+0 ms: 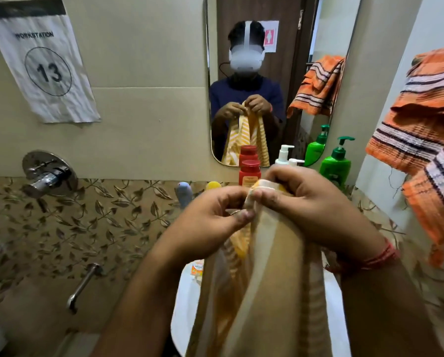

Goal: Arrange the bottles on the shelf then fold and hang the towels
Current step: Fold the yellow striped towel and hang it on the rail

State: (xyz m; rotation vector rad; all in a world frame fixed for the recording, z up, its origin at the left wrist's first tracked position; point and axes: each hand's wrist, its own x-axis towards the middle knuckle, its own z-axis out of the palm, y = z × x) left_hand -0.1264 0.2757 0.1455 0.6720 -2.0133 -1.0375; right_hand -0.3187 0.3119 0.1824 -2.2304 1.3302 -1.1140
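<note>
Paper sheet [41,63] on the wall: "WORKSTATION" is printed above a circled "13".
Bottle labels: cannot be read.

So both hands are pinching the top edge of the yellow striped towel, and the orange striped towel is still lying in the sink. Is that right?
Not quite. In the head view both hands, left and right, do pinch the top edge of the yellow striped towel, but the orange striped towel is not in the sink; it is hanging up at the right, beside the mirror.

Paper sign [44,60] "13" on wall left of mirror [262,47]; chrome tap [48,173] below sign.
</note>
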